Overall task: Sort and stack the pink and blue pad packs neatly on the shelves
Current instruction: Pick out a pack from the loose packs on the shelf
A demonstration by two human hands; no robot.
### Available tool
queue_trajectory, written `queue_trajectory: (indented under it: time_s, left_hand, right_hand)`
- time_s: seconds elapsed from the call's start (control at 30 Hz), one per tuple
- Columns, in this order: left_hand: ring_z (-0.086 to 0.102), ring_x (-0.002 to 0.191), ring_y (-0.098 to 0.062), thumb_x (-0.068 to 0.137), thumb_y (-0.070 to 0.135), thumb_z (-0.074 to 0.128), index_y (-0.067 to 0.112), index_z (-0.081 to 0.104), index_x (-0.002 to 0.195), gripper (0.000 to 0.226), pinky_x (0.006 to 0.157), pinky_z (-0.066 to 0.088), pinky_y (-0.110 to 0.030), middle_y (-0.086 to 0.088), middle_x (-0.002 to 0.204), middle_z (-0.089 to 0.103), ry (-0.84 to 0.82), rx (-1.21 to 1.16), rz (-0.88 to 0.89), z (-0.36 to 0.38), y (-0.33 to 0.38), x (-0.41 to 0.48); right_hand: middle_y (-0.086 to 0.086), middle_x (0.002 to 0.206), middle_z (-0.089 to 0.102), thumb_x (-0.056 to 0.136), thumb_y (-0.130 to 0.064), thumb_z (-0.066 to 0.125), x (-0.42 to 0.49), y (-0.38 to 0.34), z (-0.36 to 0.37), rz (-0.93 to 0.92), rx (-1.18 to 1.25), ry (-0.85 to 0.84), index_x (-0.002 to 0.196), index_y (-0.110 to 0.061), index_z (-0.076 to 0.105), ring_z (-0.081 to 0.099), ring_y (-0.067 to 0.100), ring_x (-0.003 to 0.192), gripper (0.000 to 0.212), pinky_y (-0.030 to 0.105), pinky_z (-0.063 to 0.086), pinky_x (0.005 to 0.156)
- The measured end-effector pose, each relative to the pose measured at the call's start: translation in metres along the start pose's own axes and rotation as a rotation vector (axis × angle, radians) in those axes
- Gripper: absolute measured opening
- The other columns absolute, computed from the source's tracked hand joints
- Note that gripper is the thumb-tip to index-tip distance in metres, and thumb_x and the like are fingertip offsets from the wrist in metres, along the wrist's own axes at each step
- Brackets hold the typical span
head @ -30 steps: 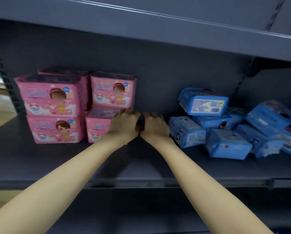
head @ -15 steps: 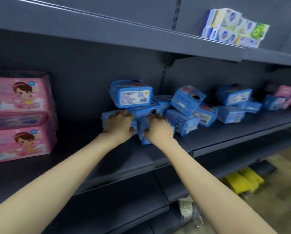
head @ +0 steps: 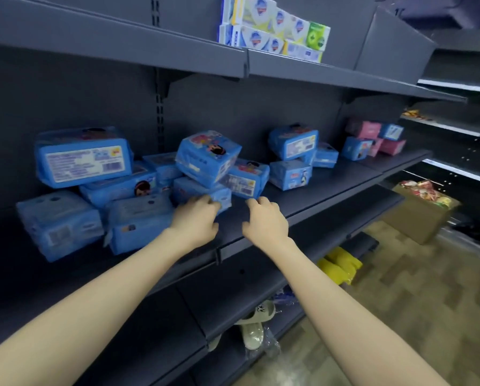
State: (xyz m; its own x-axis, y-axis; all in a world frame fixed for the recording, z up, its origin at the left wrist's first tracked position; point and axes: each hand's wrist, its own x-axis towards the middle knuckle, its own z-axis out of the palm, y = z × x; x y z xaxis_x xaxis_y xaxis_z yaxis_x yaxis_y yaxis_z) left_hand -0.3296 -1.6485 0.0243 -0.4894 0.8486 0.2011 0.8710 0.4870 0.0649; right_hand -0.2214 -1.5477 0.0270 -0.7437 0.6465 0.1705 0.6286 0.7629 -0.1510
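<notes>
Mid-frame, left hand [head: 194,220] touched the lowest blue pad pack [head: 190,193] of the jumbled pile, grip unclear, while right hand [head: 264,222] hovered empty, fingers loose, probably to pull it for restacking.

A dark grey metal shelving unit [head: 330,185] fills the view, with slotted upright rails on its back panel. On its top board sit white, blue and green soap boxes [head: 275,32]. On its lowest board lie pale slippers in clear wrap [head: 254,327]. To its right, a brown cardboard box of bright packets [head: 411,218] stands on tan patterned floor [head: 400,316], before white-edged dark shelves [head: 456,129].
</notes>
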Motion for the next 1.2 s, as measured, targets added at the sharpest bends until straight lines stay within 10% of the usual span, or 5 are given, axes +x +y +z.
queue_trajectory:
  time_s: [1.2]
  left_hand:
    - [0.048, 0.114, -0.03, 0.089, 0.027, 0.053, 0.013, 0.049, 0.125, 0.039, 0.086, 0.047, -0.042, -0.01, 0.127, 0.048, -0.075, -0.158, 0.46, 0.086, 0.224, 0.279]
  right_hand:
    - [0.009, 0.127, 0.046, 0.089, -0.022, 0.055, 0.129, 0.266, 0.005, 0.452, -0.008, 0.041, 0.13, -0.013, 0.044, 0.044, 0.031, 0.118, 0.044, 0.04, 0.046, 0.082]
